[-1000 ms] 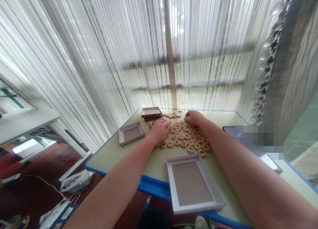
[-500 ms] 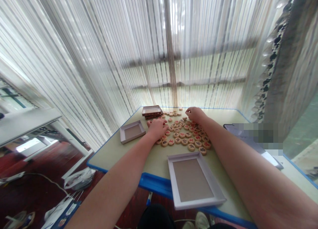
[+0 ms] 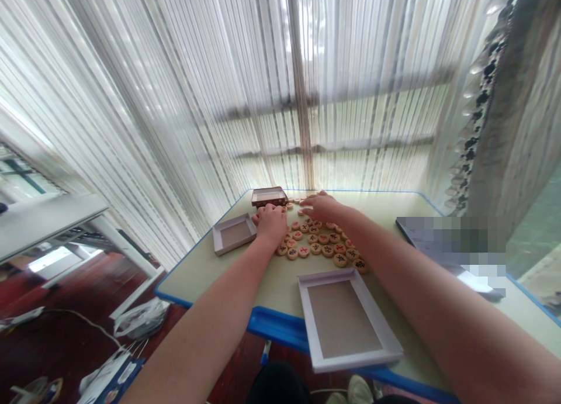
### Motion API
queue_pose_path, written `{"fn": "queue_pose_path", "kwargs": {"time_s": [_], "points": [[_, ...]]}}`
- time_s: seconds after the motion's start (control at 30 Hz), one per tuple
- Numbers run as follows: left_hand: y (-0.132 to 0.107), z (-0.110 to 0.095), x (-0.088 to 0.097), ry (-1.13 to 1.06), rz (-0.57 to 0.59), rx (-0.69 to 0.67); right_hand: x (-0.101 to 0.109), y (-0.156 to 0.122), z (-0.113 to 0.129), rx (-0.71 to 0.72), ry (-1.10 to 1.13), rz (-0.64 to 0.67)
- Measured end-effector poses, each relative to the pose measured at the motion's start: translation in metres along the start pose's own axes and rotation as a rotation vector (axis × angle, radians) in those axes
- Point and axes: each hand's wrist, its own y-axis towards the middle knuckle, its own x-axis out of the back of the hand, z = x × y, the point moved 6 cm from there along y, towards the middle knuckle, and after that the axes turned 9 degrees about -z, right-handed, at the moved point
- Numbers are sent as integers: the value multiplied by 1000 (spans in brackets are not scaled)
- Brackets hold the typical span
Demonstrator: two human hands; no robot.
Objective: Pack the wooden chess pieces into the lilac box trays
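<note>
Xiangqi discs [image 3: 322, 249] lie mid-table, patch running L-R just past white tray [image 3: 307, 287].
L hand [image 3: 269, 223] curled on patch's left end, grip unclear; R hand [image 3: 322, 206] flat, fingers stretched, on far rows nr brown box [image 3: 268, 196].

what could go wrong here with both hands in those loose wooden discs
1. The empty tray sits at the table's front edge, between both forearms; a forearm pulling back could knock it off.
2. The wooden discs lie loose, some near the far edge beside the right hand; a wide sweep may send a few over.
3. The left hand is close to the brown box and might shove it.
</note>
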Motion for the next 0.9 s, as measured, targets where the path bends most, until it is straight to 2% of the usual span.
{"fn": "queue_pose_path", "kwargs": {"time_s": [0.1, 0.23, 0.4, 0.5, 0.6, 0.7, 0.8, 0.9], "points": [[1, 4, -1, -4, 1, 13, -7, -4, 14, 17, -43, 83], [1, 6, 6, -53, -16, 36, -3, -4, 16, -25, -70, 30], [-5, -10, 15, -253, 13, -157, -6, -2, 9, -87, 65, -4], [-10, -17, 12, -290, 29, -265, -2, 0, 4, -113, 224, -120], [-14, -20, 9, -344, 28, -336, 20, -3, -2, -219, 506, -294], [-15, -18, 10, -368, 44, -372, 60, -20, 0, -303, 688, -523], [-15, -10, 16, -361, 23, -343, 88, -54, 16, -270, 623, -546], [-19, -12, 19, -354, 37, -389, 95, -99, 29, -247, 573, -522]]}}
